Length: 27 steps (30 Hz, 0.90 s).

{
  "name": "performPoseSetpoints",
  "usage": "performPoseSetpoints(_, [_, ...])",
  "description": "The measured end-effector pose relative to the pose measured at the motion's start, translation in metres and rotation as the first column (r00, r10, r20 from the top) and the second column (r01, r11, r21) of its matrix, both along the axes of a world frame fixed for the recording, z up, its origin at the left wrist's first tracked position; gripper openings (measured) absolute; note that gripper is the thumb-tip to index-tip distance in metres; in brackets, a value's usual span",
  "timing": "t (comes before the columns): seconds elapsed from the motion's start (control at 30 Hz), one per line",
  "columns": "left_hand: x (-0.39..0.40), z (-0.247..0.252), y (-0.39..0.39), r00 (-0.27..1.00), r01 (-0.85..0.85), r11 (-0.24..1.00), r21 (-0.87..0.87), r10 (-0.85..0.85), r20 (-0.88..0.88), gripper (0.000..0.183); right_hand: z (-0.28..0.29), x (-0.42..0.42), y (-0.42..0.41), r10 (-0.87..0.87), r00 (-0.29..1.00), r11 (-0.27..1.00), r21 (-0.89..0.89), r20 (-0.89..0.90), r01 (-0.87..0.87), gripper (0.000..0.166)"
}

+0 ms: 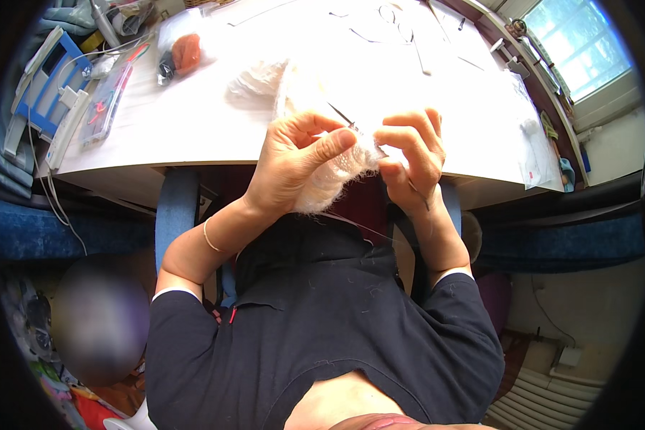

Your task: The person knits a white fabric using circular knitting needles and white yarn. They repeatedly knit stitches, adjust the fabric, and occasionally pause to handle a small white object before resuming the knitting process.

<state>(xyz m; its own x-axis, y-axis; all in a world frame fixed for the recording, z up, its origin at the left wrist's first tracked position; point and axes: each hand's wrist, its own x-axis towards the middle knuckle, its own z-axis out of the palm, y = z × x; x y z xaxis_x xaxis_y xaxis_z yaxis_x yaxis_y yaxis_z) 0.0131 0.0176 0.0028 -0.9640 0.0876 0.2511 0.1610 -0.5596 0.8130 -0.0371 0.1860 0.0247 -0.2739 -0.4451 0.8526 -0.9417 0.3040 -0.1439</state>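
Fuzzy white knitting (333,174) hangs between my two hands, over the front edge of the white table (204,123). My left hand (301,156) pinches its upper edge between thumb and fingers. A thin dark knitting needle (341,114) sticks up past that thumb. My right hand (414,156) holds the work's right edge with bent fingers, and a dark thin rod (425,200) shows by its wrist. Whether both are one needle is hidden. A pale strand of yarn (360,224) runs below the work. More white fuzzy material (258,80) lies on the table beyond my left hand.
At the left are a clear bag with an orange bundle (186,52), a clear plastic case (105,110), a white power strip (67,129) with cables and a blue-and-white stand (54,86). A clear bag (535,134) lies at the right edge. Thin dark-lined items (379,40) lie at the back.
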Motion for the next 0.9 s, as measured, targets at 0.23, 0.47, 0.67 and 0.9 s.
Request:
performPoseSetpoints(0.23, [0.002, 0.001, 0.002, 0.997, 0.077, 0.989, -0.127, -0.076, 0.009, 0.014, 0.02, -0.006, -0.006, 0.079, 0.969, 0.971, 0.201, 0.232, -0.127, 0.072])
performPoseSetpoints(0.47, [0.003, 0.005, 0.001, 0.996, 0.082, 0.993, -0.084, -0.079, 0.04, 0.016, 0.012, -0.01, 0.004, 0.124, 0.982, 0.988, 0.077, 0.144, -0.136, 0.096])
performPoseSetpoints(0.67, [0.002, 0.009, -0.005, 0.998, 0.045, 0.999, 0.001, -0.045, -0.042, 0.021, 0.011, -0.005, 0.016, 0.034, 0.999, 0.993, -0.11, 0.015, -0.032, 0.046])
performPoseSetpoints(0.9, [0.001, 0.01, -0.006, 0.994, -0.019, 0.997, -0.08, 0.01, -0.11, 0.021, 0.013, -0.004, 0.021, 0.091, 0.994, 0.993, -0.081, 0.061, -0.086, 0.037])
